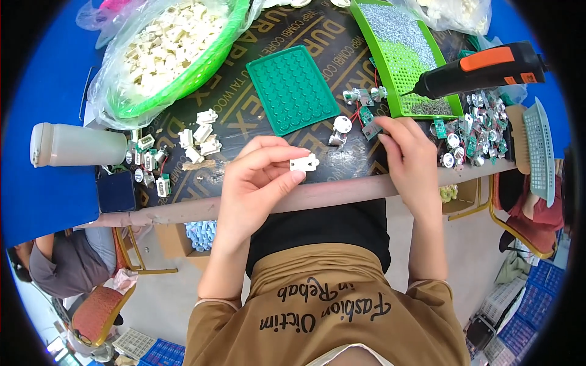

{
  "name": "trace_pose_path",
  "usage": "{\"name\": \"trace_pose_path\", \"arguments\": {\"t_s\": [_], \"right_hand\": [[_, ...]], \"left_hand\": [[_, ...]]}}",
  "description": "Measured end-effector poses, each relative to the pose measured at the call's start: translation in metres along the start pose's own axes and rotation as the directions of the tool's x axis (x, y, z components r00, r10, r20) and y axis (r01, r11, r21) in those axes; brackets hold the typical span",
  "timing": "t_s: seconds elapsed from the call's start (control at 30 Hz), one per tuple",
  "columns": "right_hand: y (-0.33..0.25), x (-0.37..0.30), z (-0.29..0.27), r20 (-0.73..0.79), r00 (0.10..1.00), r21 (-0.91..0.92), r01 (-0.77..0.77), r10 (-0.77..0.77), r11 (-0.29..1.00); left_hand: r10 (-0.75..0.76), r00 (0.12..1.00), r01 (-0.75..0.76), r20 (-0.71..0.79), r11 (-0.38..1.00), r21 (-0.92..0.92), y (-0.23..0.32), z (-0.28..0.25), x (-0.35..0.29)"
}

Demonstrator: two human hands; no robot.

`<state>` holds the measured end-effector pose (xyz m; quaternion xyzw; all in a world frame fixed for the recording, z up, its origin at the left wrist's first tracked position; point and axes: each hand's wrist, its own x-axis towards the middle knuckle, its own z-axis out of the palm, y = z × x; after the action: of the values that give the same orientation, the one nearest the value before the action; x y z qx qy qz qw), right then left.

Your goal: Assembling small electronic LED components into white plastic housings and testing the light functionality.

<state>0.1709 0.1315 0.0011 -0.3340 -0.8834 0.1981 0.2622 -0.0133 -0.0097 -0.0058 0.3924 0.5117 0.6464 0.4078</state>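
Between the thumb and fingers of my left hand (253, 177) is a small white plastic housing (303, 163), held just above the table's front edge. My right hand (412, 158) is closed at the fingertips on a small circuit board (370, 128) with red wires. Beside that board lie a round silvery lamp part (342, 125) and several more wired parts (365, 96). A loose group of white housings (203, 135) sits on the table to the left of my left hand.
A green basket (210, 79) of white parts stands far left, near a translucent bottle (85, 145). A green moulded tray (293, 91) lies mid-table. At right are a green perforated tray (400, 100) of screws, a black and orange electric screwdriver (482, 68) and piled wired assemblies (479, 131).
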Motion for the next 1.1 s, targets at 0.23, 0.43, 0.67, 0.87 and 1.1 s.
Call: {"name": "trace_pose_path", "arguments": {"t_s": [0.23, 0.43, 0.67, 0.87, 1.1], "right_hand": [[0.003, -0.002, 0.003, 0.029, 0.999, -0.057, -0.027, 0.029, 0.998], [0.009, -0.011, 0.001, 0.015, 0.999, 0.017, -0.039, 0.039, 0.999], [-0.001, -0.011, -0.023, -0.285, 0.955, 0.537, 0.086, 0.084, 0.839], [-0.009, 0.006, -0.027, -0.128, 0.992, 0.538, 0.053, 0.02, 0.841], [-0.003, 0.011, -0.023, -0.201, 0.975, 0.387, 0.172, -0.099, 0.906]], "left_hand": [[-0.129, 0.989, 0.143, 0.069, 0.958, -0.25, -0.005, 0.001, -0.002], [-0.02, 1.0, 0.021, 0.006, 0.963, -0.268, -0.009, 0.006, 0.001], [-0.105, 0.994, 0.086, -0.037, 0.933, -0.348, -0.003, 0.011, 0.003], [-0.09, 0.993, 0.056, -0.075, 0.927, -0.37, -0.003, 0.018, 0.007], [-0.136, 0.981, 0.067, -0.135, 0.904, -0.422, -0.004, 0.013, 0.009]]}}
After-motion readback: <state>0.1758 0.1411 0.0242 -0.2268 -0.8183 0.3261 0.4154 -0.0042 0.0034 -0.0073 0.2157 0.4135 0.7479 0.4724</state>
